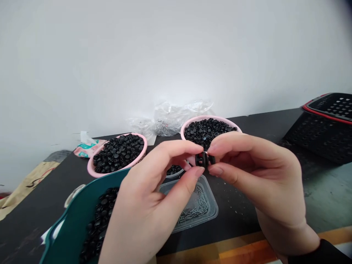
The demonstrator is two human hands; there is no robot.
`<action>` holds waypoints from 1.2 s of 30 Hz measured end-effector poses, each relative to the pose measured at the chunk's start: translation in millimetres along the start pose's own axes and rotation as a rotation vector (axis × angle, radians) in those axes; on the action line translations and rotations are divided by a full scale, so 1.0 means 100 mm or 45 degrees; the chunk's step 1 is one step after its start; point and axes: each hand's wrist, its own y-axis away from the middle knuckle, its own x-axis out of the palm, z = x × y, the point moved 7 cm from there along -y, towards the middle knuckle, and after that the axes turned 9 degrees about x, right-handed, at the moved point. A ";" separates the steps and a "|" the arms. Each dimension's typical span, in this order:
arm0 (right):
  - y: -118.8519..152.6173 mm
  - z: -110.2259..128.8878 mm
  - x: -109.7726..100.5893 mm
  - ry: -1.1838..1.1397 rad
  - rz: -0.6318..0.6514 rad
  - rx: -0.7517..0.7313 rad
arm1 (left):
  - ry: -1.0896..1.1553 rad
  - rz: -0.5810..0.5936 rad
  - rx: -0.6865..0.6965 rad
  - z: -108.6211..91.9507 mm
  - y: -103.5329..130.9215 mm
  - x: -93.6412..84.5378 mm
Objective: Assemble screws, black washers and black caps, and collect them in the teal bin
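Between both hands, in the middle of the head view, is a small round black plastic part (pixel 201 160). My left hand (pixel 162 183) pinches its left side between thumb and forefinger. From the other side my right hand (pixel 255 172) grips a smaller black piece (pixel 211 160) with thumb and forefinger, against the first part. Whether the two are joined I cannot tell. Below the hands a clear plastic box (pixel 213 211) holds many thin metal pins (pixel 199 205). Part of a bowl with black pieces (pixel 173 169) shows behind my left fingers.
Pink baskets of black parts stand at left (pixel 89 168) and centre back (pixel 189 121). A teal bin (pixel 71 223) is at lower left. Clear plastic bags (pixel 176 115) lie by the wall, a tissue pack (pixel 88 148) at left. A black crate (pixel 321 132) stands right.
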 end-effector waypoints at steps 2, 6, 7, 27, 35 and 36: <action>0.00 0.00 -0.02 0.040 -0.026 0.010 | -0.034 0.001 0.004 -0.01 0.00 0.01; 0.01 -0.01 -0.04 0.081 -0.065 0.028 | -0.084 -0.006 0.007 0.00 0.00 0.01; 0.01 -0.02 -0.04 0.079 -0.064 0.035 | -0.078 0.000 -0.003 0.00 0.00 0.02; -0.03 -0.07 0.01 -0.179 0.019 0.128 | 0.047 -0.026 -0.065 0.05 0.01 0.03; -0.14 -0.23 0.05 -0.596 0.247 0.268 | 0.142 -0.053 -0.085 0.08 0.01 0.00; -0.15 -0.25 0.06 -0.643 0.272 0.284 | 0.175 -0.065 -0.087 0.07 0.00 0.00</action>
